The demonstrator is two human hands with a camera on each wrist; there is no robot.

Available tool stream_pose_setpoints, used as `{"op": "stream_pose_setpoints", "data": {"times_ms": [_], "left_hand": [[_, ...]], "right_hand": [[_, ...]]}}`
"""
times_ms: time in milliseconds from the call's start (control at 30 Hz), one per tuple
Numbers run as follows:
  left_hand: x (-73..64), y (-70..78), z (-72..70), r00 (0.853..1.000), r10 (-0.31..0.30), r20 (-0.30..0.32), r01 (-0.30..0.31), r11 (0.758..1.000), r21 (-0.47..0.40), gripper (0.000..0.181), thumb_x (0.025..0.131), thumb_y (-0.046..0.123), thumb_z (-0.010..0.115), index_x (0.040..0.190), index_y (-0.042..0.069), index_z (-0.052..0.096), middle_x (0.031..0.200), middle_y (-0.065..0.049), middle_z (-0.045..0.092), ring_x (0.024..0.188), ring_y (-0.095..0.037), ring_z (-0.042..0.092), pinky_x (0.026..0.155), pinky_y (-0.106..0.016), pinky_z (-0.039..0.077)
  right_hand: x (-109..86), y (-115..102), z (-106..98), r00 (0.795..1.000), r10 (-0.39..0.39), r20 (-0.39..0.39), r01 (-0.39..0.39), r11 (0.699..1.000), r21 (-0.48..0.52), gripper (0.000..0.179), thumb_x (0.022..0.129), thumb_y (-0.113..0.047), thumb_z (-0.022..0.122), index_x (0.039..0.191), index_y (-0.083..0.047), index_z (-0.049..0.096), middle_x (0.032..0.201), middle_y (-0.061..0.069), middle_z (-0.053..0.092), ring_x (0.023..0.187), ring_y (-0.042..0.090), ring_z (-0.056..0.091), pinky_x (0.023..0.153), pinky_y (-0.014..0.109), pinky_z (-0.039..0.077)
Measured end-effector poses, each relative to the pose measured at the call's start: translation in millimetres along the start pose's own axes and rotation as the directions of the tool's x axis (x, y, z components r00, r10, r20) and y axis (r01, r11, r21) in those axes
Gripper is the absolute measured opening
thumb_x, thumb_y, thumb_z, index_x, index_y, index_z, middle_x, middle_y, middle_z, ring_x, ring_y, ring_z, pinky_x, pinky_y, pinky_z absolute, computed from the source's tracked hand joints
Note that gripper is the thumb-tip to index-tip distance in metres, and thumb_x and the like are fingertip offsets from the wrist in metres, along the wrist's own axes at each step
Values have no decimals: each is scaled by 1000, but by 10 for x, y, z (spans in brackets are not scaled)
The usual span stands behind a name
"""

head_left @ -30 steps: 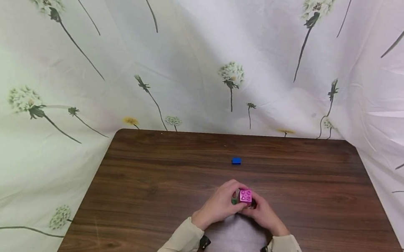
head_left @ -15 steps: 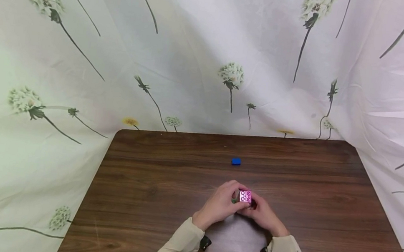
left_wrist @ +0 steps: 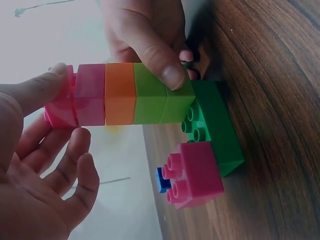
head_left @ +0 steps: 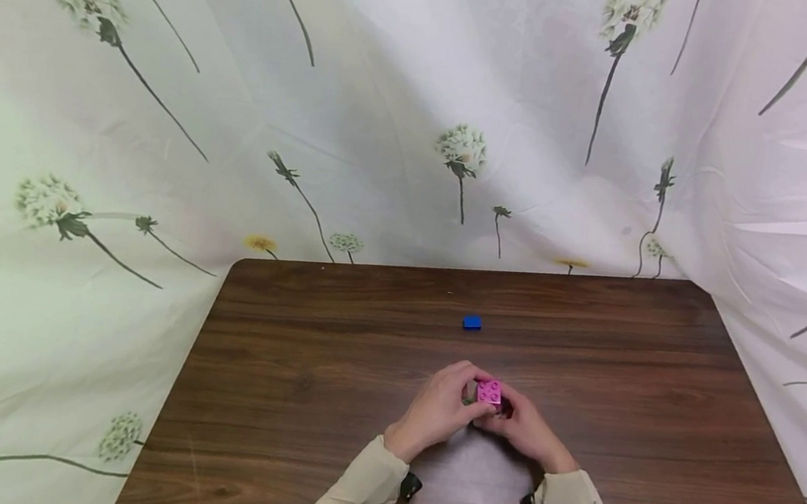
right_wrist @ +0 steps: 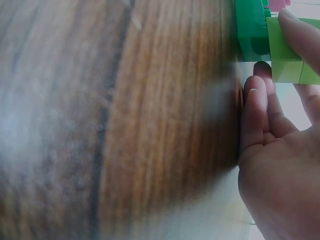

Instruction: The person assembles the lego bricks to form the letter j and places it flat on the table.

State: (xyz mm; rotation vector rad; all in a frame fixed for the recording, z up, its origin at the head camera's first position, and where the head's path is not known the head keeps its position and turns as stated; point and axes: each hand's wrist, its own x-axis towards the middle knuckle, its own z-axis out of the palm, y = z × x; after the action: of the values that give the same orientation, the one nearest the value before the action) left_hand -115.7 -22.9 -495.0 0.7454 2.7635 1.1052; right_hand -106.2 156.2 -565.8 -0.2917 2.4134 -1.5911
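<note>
A tower of toy building bricks rises from a dark green brick (left_wrist: 220, 130) on the table. It has light green bricks (left_wrist: 150, 102), an orange brick (left_wrist: 120, 92) and a pink brick (left_wrist: 91, 95), with another pink brick (head_left: 489, 392) on top. My left hand (head_left: 435, 411) pinches that top brick between thumb and fingers; a thin, uneven gap shows beneath it in the left wrist view. Lower down, my right hand (head_left: 529, 427) grips the light green part, its thumb (left_wrist: 167, 72) on one face. A separate pink brick (left_wrist: 200, 172) stands on the green base beside the tower.
A blue brick (head_left: 472, 322) lies on the dark wooden table (head_left: 315, 359) beyond the hands. White cloth (head_left: 385, 157) printed with dandelions hangs behind the table and along both sides.
The top pink brick tilts slightly under my left fingers, its studded face catching the light differently. Both hands stay almost in place.
</note>
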Motion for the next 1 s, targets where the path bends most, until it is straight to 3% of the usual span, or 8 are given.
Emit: {"op": "stream_pose_setpoints", "data": {"times_ms": [133, 300, 400, 500, 633, 1000], "left_hand": [[-2, -11, 7, 1000, 17, -24, -17, 1000, 12, 30, 82, 32, 76, 108, 18, 67, 93, 8, 63, 70, -3, 44, 60, -15, 36], [-8, -23, 3, 999, 28, -40, -27, 999, 20, 30, 81, 33, 78, 105, 19, 68, 88, 8, 62, 67, -1, 42, 58, -14, 35], [-2, -28, -14, 999, 26, -29, -25, 999, 29, 31, 80, 33, 78, 106, 19, 69, 92, 8, 65, 69, -3, 50, 61, -15, 39], [18, -27, -45, 1000, 9, 9, -9, 999, 36, 33, 80, 33, 78, 108, 19, 69, 98, 7, 69, 81, -10, 63, 71, -20, 47], [26, -21, -68, 998, -27, 50, 25, 999, 35, 33, 81, 33, 78, 110, 19, 69, 104, 7, 69, 100, -17, 66, 84, -27, 50], [-10, -51, -29, 999, 44, -6, -44, 994, 105, 34, 81, 35, 77, 110, 20, 69, 100, 8, 69, 92, -15, 68, 76, -22, 52]], "right_hand": [[-23, -67, -19, 1000, -12, 9, 12, 1000, 1, 48, 82, -13, 76, 125, -2, 58, 114, 14, 65, 96, 19, 56, 84, 28, 47], [15, 101, -3, 1000, -12, 15, 12, 1000, 8, 51, 82, -18, 77, 128, -6, 57, 115, 10, 65, 95, 14, 55, 82, 24, 46], [43, 189, -3, 1000, -13, 28, 12, 999, 29, 53, 81, -23, 78, 128, -9, 58, 113, 7, 65, 94, 12, 56, 81, 23, 46], [58, 227, 3, 999, -17, 36, 16, 999, 32, 53, 80, -27, 79, 126, -11, 59, 111, 6, 66, 95, 12, 56, 83, 23, 46], [67, 244, 13, 999, -21, 46, 21, 1000, 16, 49, 81, -29, 78, 123, -12, 60, 109, 5, 66, 93, 12, 56, 81, 24, 46], [65, 233, 14, 999, -24, 45, 23, 999, 25, 54, 81, -26, 77, 128, -8, 58, 114, 8, 65, 95, 12, 57, 82, 23, 46]]}}
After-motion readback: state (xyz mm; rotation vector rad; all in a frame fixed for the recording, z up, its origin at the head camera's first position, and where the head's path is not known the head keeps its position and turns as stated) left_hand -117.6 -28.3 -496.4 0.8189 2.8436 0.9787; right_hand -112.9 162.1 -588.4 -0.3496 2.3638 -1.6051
